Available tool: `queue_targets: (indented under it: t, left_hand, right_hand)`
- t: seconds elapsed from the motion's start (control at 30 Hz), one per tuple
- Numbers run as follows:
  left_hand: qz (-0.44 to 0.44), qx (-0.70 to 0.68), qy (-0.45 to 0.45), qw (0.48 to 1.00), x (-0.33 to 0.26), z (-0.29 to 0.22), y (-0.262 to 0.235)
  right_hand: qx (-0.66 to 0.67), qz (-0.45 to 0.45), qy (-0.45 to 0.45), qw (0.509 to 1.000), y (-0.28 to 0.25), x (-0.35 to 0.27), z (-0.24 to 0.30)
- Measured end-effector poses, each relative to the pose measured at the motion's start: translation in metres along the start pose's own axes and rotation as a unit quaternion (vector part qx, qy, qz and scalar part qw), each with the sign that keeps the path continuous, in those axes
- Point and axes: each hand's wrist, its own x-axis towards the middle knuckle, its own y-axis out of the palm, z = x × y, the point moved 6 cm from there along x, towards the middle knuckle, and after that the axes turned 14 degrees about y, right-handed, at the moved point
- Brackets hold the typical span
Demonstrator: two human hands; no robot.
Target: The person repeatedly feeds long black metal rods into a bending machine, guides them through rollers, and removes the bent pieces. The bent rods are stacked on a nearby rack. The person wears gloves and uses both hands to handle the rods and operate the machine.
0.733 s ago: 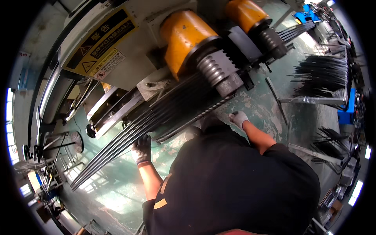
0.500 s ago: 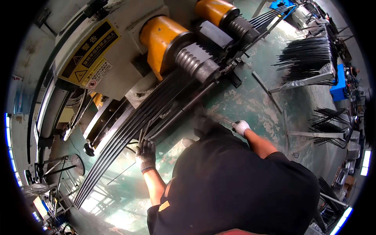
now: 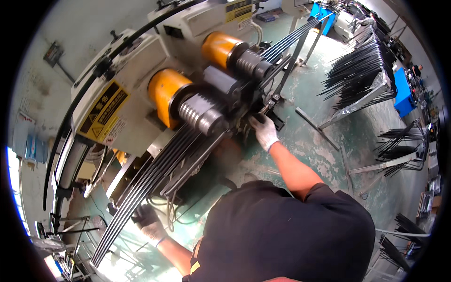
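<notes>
w/ R hand (image 3: 264, 130) at edge of machine (image 3: 141, 94), w/ L hand (image 3: 149, 224) just by rods (image 3: 136, 197), can't tell if spread or gripping tbh

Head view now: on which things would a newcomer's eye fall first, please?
Probably the near orange housing and the far orange housing, upper left of centre on the pale machine. Next, the long dark rods slanting up from lower left, with the gloved left hand close beside them and the gloved right hand at the machine's near edge.
</notes>
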Motion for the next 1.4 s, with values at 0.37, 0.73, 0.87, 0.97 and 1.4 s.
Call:
queue_targets:
  t: [0.37,0.73,0.87,0.97,1.4]
  left_hand:
    - [0.015,0.222,0.181,0.958,0.005,-0.03,0.21]
    - [0.045,0.421,0.296,0.856,0.067,-0.049,0.394]
    - [0.092,0.44,0.334,0.829,0.059,-0.007,0.463]
    - [0.15,0.466,0.356,0.796,0.057,0.016,0.505]
    - [0.395,0.623,0.372,0.563,0.028,0.187,0.614]
  right_hand:
    - [0.234,0.057,0.069,0.968,0.064,0.061,0.068]
    - [0.291,0.101,0.04,0.951,0.077,0.087,0.099]
    - [0.271,0.069,0.028,0.96,0.067,0.066,0.116]
    - [0.199,0.048,0.017,0.979,0.057,0.048,0.135]
    - [0.193,0.107,-0.052,0.974,0.054,0.064,0.131]
